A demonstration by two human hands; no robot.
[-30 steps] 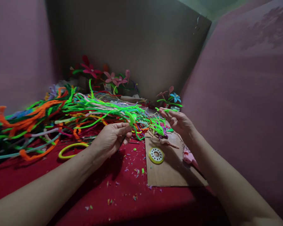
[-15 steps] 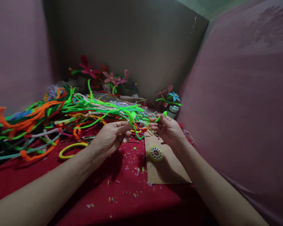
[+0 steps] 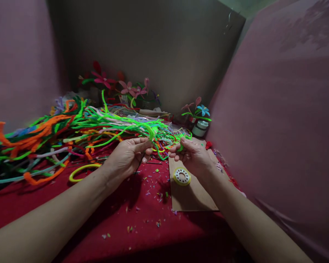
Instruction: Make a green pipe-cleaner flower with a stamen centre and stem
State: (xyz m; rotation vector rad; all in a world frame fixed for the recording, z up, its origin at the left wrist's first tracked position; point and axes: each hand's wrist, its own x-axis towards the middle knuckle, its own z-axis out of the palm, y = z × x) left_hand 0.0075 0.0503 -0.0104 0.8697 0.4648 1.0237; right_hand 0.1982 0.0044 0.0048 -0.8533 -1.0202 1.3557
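My left hand [image 3: 127,157] is closed, pinching a looped neon green pipe cleaner [image 3: 151,133] over the red cloth. My right hand [image 3: 192,155] is also closed, its fingers curled round a short green pipe cleaner piece [image 3: 181,147] just right of the left hand. The two hands are close together, a few centimetres apart. Behind them sprawls a big tangled pile of pipe cleaners [image 3: 57,135] in green, orange, white and other colours.
A brown cardboard sheet [image 3: 190,195] lies under my right hand with a yellow-rimmed round disc [image 3: 181,176] on it. A yellow ring [image 3: 82,171] lies left. Finished pipe-cleaner flowers [image 3: 126,88] and a small pot [image 3: 200,128] stand at the back. Scraps litter the red cloth [image 3: 142,226].
My right hand has drawn in from the right toward my left hand, bringing the short green piece with it, and closed tighter. My left hand has stayed nearly still.
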